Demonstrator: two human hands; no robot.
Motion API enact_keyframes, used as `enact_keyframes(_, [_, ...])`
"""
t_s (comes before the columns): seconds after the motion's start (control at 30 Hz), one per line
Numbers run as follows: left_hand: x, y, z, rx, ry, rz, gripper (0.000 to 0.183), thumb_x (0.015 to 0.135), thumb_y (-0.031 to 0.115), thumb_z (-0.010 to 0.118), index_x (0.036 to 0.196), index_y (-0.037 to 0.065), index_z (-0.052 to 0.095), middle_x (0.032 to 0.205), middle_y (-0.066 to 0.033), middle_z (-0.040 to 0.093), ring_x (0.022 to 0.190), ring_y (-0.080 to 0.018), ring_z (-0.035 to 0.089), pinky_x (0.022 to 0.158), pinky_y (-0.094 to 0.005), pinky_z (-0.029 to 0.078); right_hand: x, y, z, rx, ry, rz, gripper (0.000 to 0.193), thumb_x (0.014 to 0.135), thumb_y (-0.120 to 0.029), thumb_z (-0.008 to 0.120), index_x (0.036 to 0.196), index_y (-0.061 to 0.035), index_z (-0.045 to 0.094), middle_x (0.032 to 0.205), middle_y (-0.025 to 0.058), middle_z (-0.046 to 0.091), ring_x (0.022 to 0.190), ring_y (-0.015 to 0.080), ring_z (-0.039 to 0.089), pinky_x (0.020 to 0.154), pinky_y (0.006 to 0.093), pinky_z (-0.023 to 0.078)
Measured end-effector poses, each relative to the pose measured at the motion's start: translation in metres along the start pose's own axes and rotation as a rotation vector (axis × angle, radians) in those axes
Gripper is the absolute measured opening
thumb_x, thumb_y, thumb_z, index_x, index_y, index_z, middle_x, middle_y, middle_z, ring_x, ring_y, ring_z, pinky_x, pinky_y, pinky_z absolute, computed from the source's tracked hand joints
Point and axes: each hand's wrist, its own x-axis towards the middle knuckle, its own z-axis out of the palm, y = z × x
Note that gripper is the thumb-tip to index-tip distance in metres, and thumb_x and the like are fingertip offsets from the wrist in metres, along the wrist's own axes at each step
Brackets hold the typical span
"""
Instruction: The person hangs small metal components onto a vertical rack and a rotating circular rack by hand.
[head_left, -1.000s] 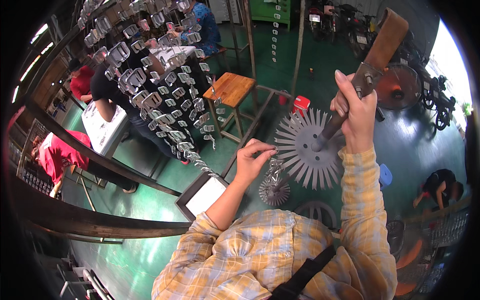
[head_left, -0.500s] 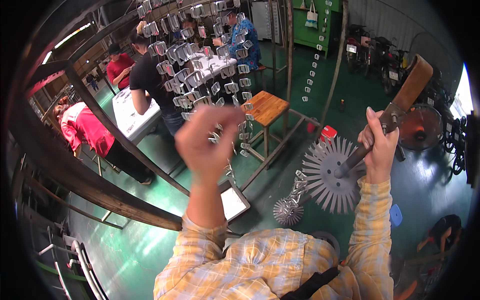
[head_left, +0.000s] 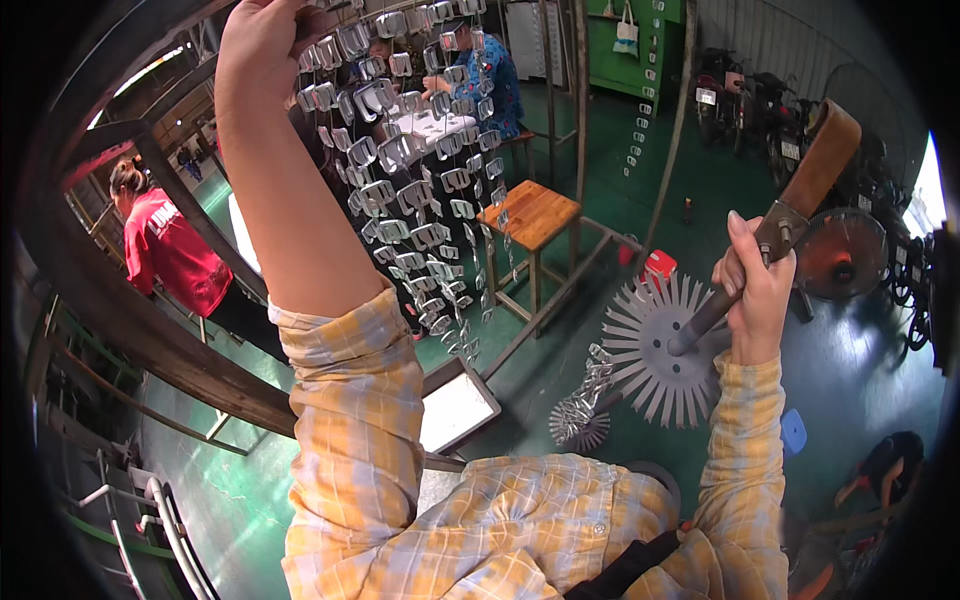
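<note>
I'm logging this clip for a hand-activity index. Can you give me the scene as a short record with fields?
left hand: raised high, at the top of the hanging metal clips
right hand: gripping the wooden-handled tool
tool end: spiked metal disc, a bunch of clips below it
nearby: wooden stool, green floor

The shirt sleeve [head_left: 350,400] is yellow-and-white plaid. The hanging metal clips [head_left: 420,190] are silver, as is the spiked disc [head_left: 655,360]. The tool handle [head_left: 815,175] is brown wood. The floor [head_left: 600,230] is green, the stool [head_left: 530,215] tan.
</note>
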Motion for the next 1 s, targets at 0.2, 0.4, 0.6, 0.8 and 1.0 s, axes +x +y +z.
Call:
enact_keyframes(0.2, [0.007,-0.006,-0.006,-0.310,-0.024,-0.205,0.013,0.079,0.011,0.058,0.085,0.000,0.056,0.063,-0.0009,0.051,0.044,-0.0045,0.037,0.038,-0.0189,0.025,0.003,0.000,-0.001,-0.014,0.005,0.018,0.023,0.079,-0.012,0.059,0.064,-0.0103,0.042,0.043,-0.0059,0.032,0.032,0.0033,0.027,0.036,0.0202,0.030])
enact_keyframes(0.4, [0.010,0.003,0.002,-0.248,-0.130,-0.184,0.007,0.079,0.007,0.054,0.073,0.004,0.050,0.056,0.0002,0.045,0.038,-0.0061,0.036,0.033,-0.0188,0.023,0.001,-0.001,0.000,-0.002,-0.013,0.038,0.022,0.078,-0.012,0.059,0.064,-0.0099,0.042,0.044,-0.0058,0.033,0.033,0.0033,0.028,0.036,0.0200,0.031])
enact_keyframes(0.6, [0.010,0.014,0.025,-0.120,0.186,-0.036,0.004,0.074,0.005,0.057,0.073,0.006,0.054,0.055,0.0016,0.046,0.039,-0.0050,0.036,0.033,-0.0186,0.022,-0.002,-0.002,0.005,0.051,-0.009,0.023,0.024,0.076,-0.011,0.063,0.061,-0.0085,0.044,0.044,-0.0050,0.034,0.033,0.0036,0.028,0.035,0.0201,0.028])
enact_keyframes(0.8, [-0.017,0.004,0.042,0.040,0.117,-0.086,0.014,0.072,0.007,0.063,0.085,0.003,0.062,0.059,0.0005,0.053,0.040,-0.0036,0.036,0.036,-0.0178,0.023,-0.002,-0.002,0.001,0.032,0.005,0.009,0.023,0.076,-0.011,0.063,0.061,-0.0076,0.045,0.044,-0.0047,0.034,0.033,0.0039,0.029,0.036,0.0203,0.029])
enact_keyframes(1.0, [-0.079,-0.029,0.052,-0.079,-0.033,-0.205,0.023,0.073,0.009,0.066,0.090,-0.003,0.060,0.069,-0.0005,0.057,0.047,-0.0013,0.034,0.040,-0.0164,0.022,-0.004,-0.005,0.000,0.048,-0.008,0.013,0.021,0.075,-0.011,0.064,0.064,-0.0064,0.047,0.045,-0.0049,0.036,0.034,0.0033,0.029,0.036,0.0197,0.030])
